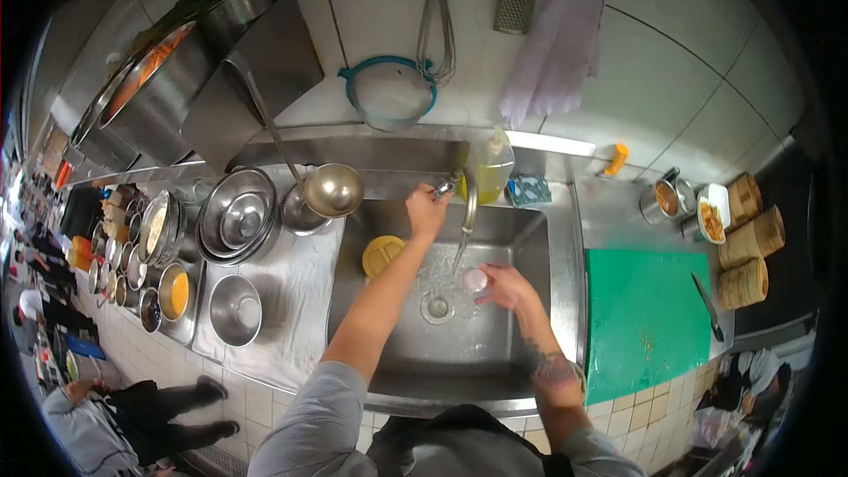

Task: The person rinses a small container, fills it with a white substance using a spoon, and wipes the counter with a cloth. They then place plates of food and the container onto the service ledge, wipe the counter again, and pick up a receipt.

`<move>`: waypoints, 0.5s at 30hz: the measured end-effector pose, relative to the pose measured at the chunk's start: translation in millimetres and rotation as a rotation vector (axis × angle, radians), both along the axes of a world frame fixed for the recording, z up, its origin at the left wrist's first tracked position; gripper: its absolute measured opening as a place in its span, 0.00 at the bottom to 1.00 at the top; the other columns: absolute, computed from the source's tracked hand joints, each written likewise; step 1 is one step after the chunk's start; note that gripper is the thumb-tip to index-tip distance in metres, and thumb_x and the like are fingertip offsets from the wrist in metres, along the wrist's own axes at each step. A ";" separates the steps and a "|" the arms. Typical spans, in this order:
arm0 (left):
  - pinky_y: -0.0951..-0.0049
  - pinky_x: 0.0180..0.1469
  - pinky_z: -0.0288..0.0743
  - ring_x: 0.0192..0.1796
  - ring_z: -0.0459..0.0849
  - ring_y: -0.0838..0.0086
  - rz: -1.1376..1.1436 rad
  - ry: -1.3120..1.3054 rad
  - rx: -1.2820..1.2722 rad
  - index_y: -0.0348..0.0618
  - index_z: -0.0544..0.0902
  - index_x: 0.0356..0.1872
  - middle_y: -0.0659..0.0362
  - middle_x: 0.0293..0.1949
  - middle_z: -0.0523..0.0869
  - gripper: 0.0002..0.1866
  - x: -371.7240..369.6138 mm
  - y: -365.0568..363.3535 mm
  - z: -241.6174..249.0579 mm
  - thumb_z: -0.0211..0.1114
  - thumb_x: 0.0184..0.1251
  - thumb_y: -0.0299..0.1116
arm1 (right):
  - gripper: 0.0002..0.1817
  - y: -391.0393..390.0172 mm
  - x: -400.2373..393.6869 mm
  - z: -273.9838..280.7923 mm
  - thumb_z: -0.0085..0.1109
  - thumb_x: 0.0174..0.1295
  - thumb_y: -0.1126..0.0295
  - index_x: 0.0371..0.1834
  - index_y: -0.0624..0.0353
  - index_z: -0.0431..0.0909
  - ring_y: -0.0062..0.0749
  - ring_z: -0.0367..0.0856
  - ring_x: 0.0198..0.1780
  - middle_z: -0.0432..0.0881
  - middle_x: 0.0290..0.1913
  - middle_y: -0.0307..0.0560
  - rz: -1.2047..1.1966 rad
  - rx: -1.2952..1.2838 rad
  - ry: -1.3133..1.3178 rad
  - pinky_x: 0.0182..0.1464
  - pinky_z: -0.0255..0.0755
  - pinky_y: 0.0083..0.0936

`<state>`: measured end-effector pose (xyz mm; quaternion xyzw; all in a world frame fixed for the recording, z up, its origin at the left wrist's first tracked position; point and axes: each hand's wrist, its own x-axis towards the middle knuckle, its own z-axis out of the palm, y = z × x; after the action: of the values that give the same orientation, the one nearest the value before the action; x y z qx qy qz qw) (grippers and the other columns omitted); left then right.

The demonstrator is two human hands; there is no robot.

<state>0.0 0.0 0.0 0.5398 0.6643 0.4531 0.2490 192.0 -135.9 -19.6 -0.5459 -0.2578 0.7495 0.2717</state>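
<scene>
1. While water runs, the rectangular stainless steel sink (521, 238) surrounds both hands.
2. Right of the right hand lies the flat green plastic cutting board (649, 318).
3. Left hand (427, 210) is closed around the curved metal tap (465, 197).
4. Right hand (505, 287) grips the small round pink cup (475, 279) beneath the stream.

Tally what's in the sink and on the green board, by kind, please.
Yellow lid: 1
Small pink object, held under the water by the right hand: 1
Knife on the board: 1
Total: 3
The left hand is at the tap.
</scene>
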 end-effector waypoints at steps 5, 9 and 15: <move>0.65 0.38 0.76 0.33 0.83 0.58 0.149 -0.125 0.246 0.35 0.80 0.30 0.48 0.30 0.81 0.14 1.0 -0.5 -3.4 0.76 0.43 0.26 | 0.15 -55.8 -2.4 5.2 0.54 0.68 0.57 0.49 0.56 0.73 0.30 0.73 0.43 0.75 0.41 0.36 -0.310 -0.016 -0.074 0.49 0.69 0.58; 0.59 0.41 0.75 0.37 0.81 0.55 -0.049 0.172 0.455 0.36 0.80 0.32 0.49 0.32 0.80 0.05 -0.9 -3.3 -5.4 0.64 0.53 0.22 | 0.12 -84.7 -1.8 0.4 0.56 0.66 0.56 0.43 0.51 0.74 0.30 0.73 0.44 0.75 0.40 0.35 -0.319 0.025 -0.129 0.48 0.69 0.57; 0.64 0.54 0.74 0.50 0.78 0.58 -0.345 0.595 0.469 0.38 0.80 0.45 0.52 0.44 0.79 0.15 -10.2 -23.8 -52.0 0.55 0.56 0.24 | 0.10 -92.4 -8.5 20.4 0.55 0.67 0.57 0.35 0.50 0.77 0.22 0.74 0.43 0.77 0.34 0.31 -0.369 0.018 -0.150 0.44 0.69 0.35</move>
<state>-10.2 -23.8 -52.0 0.7928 0.4858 0.3680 -0.0113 183.5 -228.3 0.8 -0.6358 -0.1792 0.6419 0.3894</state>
